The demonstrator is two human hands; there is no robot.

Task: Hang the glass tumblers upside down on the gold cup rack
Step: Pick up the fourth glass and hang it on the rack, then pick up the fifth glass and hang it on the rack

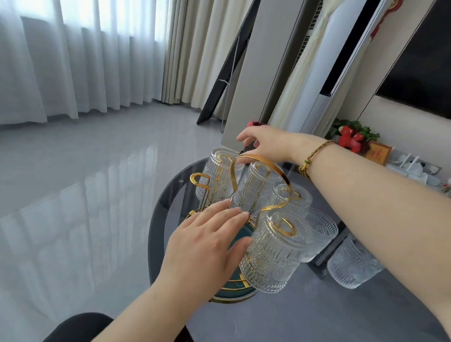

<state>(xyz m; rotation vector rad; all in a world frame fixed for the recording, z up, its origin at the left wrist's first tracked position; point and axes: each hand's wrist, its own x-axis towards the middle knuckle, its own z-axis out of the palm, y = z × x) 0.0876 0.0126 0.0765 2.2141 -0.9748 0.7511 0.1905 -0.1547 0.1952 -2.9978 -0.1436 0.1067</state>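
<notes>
The gold cup rack (261, 162) stands on a dark round table, with a looped gold handle on top and a green, gold-rimmed base (235, 294). Several ribbed glass tumblers hang upside down on its prongs; the nearest tumbler (272, 254) is at the front. One gold prong (199, 180) at the left is bare. Two more tumblers (354, 266) stand on the table to the right of the rack. My left hand (207, 245) reaches in flat, fingers spread, thumb touching the nearest tumbler. My right hand (266, 141) is at the top of the handle, fingers curled over its far side.
The dark glass table (316, 319) has its curved edge to the left, with glossy grey floor beyond. Curtains line the far wall. A shelf at the right holds a red ornament (350, 139) and small items. My dark-clothed knee (77, 330) shows at the bottom.
</notes>
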